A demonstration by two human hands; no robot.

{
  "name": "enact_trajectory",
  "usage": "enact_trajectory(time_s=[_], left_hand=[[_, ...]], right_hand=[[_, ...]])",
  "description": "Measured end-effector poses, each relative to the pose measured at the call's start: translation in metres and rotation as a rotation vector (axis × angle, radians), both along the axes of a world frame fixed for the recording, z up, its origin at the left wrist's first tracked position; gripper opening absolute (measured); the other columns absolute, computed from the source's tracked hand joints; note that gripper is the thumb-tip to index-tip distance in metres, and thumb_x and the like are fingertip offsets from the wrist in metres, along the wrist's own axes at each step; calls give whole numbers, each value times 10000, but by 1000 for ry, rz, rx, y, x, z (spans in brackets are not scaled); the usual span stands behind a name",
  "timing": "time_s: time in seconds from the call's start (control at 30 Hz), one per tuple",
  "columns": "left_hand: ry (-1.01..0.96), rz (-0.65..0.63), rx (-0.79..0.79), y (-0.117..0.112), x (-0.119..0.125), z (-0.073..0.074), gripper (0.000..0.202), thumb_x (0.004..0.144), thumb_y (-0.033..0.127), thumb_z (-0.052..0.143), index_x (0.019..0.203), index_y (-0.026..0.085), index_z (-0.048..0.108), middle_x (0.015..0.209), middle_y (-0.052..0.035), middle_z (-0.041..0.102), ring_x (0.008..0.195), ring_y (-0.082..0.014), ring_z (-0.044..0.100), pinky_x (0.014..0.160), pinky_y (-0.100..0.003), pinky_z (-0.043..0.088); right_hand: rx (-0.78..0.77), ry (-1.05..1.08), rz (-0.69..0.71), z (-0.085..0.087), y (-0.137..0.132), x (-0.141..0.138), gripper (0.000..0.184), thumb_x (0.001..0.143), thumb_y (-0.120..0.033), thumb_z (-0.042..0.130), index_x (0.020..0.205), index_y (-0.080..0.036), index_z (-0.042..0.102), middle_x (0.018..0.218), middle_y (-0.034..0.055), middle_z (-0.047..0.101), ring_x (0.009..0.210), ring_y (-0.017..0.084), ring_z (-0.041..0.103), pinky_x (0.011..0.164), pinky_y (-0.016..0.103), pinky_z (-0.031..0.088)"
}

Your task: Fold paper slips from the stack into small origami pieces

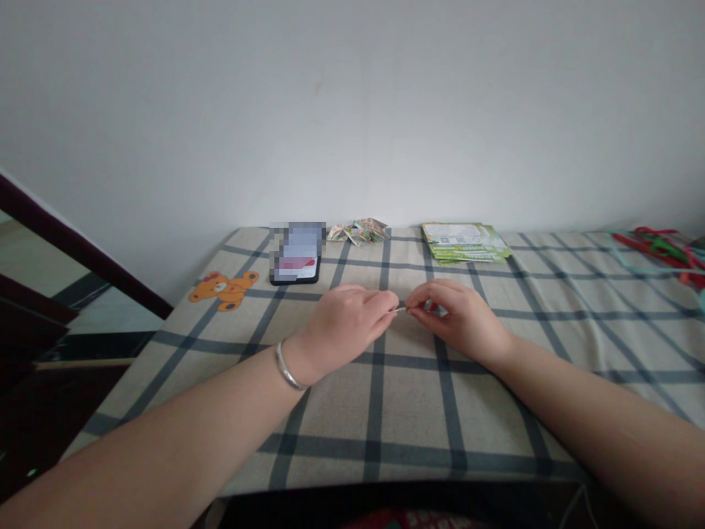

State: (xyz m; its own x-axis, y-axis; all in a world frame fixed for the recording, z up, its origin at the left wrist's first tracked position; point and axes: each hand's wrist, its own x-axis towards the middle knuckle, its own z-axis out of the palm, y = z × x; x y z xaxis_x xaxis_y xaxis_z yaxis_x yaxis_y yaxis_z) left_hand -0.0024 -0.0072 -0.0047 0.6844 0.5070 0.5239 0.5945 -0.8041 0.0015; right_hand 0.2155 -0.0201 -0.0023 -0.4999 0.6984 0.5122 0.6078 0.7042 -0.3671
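Observation:
Above the middle of the checked tablecloth (407,411), my left hand (349,319) and my right hand (460,316) are closed, fingertips almost meeting. A thin pale strip (401,309) bridges the small gap, pinched by the left fingers at one end and by the right thumb and fingers at the other. Most of it is hidden, so its kind is unclear. A silver bangle (288,366) circles the left wrist. Beyond the right hand lies a stack of green and white printed cards (465,242).
At the back left lies a phone (300,253) with its screen partly blurred, beside some crumpled printed pieces (360,231). A flat orange bear figure (225,291) is near the left edge. Red and green items (664,250) sit far right. Behind stands a white wall (352,110).

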Motion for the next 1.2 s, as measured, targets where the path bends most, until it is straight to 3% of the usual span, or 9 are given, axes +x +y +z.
enact_trajectory(time_s=[0.2, 0.3, 0.43, 0.73, 0.93, 1.07, 1.2], left_hand=[[9, 38, 19, -5, 0, -2, 105, 931, 276, 517, 960, 178, 542, 691, -6, 656, 613, -175, 638, 548, -273, 437], [-45, 46, 6, -6, 1, -2, 110, 945, 269, 479, 961, 173, 530, 678, -9, 652, 595, -171, 634, 535, -269, 423], [-132, 39, -81, -6, 1, -2, 86, 941, 240, 471, 923, 177, 527, 681, 0, 653, 590, -155, 632, 536, -253, 412], [-328, 34, -376, -5, 3, 0, 28, 900, 208, 552, 892, 186, 538, 635, 48, 620, 545, -106, 622, 498, -191, 402], [-389, -21, -503, -6, 3, -1, 56, 938, 249, 515, 935, 194, 509, 669, 56, 639, 598, -94, 676, 556, -177, 462], [-409, -35, -532, -8, 4, -2, 71, 956, 264, 484, 955, 193, 477, 745, 42, 663, 592, -85, 683, 545, -172, 473], [-381, -38, -513, -8, 3, -3, 72, 962, 262, 471, 982, 192, 468, 682, 51, 649, 579, -93, 682, 543, -178, 478]], right_hand=[[86, 111, -31, -4, -2, 0, 62, 853, -212, 642, 855, -199, 581, 811, 20, 689, 717, 140, 629, 610, 249, 483], [164, 123, 4, -2, -3, 0, 94, 851, -185, 643, 806, -203, 562, 935, 44, 703, 842, 156, 656, 703, 272, 513], [258, 51, 3, 2, -5, 0, 37, 862, -178, 629, 873, -213, 628, 1017, 56, 696, 900, 169, 654, 758, 297, 520], [263, 40, -64, 0, -4, -4, 12, 868, -202, 632, 868, -210, 641, 927, 28, 712, 816, 161, 660, 720, 286, 508], [282, 71, -59, -1, -3, -5, 24, 858, -205, 652, 868, -218, 634, 904, 22, 716, 807, 161, 656, 726, 302, 502], [291, 103, -47, -1, -3, -4, 34, 854, -198, 653, 879, -213, 638, 916, 34, 711, 820, 161, 652, 734, 307, 503], [304, 113, -49, -1, -4, -3, 49, 845, -195, 663, 889, -212, 652, 915, 39, 701, 824, 163, 644, 727, 306, 503]])
